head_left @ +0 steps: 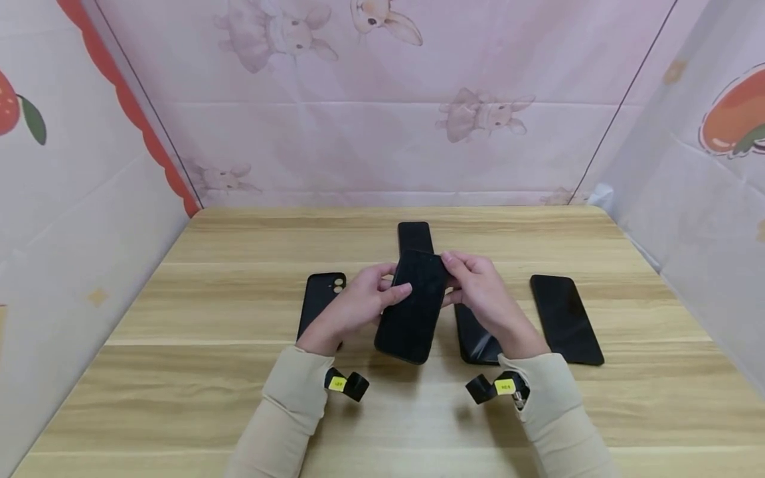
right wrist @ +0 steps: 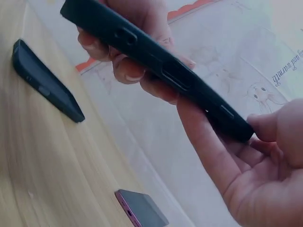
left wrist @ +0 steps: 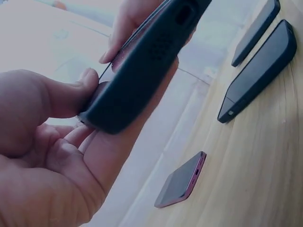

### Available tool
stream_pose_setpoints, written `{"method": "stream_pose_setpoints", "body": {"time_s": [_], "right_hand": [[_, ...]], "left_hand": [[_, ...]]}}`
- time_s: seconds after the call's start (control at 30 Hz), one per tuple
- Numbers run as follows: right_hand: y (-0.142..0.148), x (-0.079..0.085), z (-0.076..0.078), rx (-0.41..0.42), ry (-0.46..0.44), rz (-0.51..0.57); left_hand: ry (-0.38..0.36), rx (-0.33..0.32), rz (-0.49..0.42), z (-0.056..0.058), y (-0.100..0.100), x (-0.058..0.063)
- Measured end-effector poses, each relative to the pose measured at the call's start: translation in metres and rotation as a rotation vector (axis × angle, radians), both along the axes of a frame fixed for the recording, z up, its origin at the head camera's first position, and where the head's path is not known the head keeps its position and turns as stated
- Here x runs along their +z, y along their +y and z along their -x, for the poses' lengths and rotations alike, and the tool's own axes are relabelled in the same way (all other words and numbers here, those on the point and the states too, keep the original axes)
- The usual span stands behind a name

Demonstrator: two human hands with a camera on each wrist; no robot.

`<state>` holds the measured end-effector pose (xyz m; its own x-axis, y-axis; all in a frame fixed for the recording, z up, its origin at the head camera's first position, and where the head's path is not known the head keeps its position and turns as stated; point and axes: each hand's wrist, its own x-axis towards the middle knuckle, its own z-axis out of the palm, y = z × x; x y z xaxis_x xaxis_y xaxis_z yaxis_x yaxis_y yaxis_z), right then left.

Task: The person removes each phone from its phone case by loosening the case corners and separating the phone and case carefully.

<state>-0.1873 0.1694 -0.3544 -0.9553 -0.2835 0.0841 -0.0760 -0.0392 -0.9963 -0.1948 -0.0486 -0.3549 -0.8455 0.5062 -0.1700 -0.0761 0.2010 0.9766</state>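
Over the middle of the table, both hands hold a phone in a black case, tilted with its dark screen upward. My left hand grips its left edge, thumb on the screen side and fingers beneath. The right hand pinches the upper right corner. In the left wrist view, the case's end shows a port opening and small holes, and a reddish phone edge shows above the case's rim. Side button cutouts on the case appear in the right wrist view. The phone's back is hidden.
Left of the hands lies a black phone case with round camera holes. A pink-edged phone lies behind the held one. Another dark phone is partly under the right forearm, and a dark slab-like phone lies farther right.
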Motion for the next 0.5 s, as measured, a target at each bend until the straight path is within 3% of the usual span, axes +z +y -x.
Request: {"method": "stream_pose_setpoints", "body": {"time_s": [0.37, 0.5], "right_hand": [[-0.0030, 0.0028, -0.0021, 0.010, -0.052, 0.296], [-0.0064, 0.0071, -0.0048, -0.044, -0.077, 0.280]], "left_hand": [[0.006, -0.006, -0.055, -0.0021, -0.0031, 0.0067], [-0.011, -0.003, -0.062, -0.0027, -0.0049, 0.0079]]}}
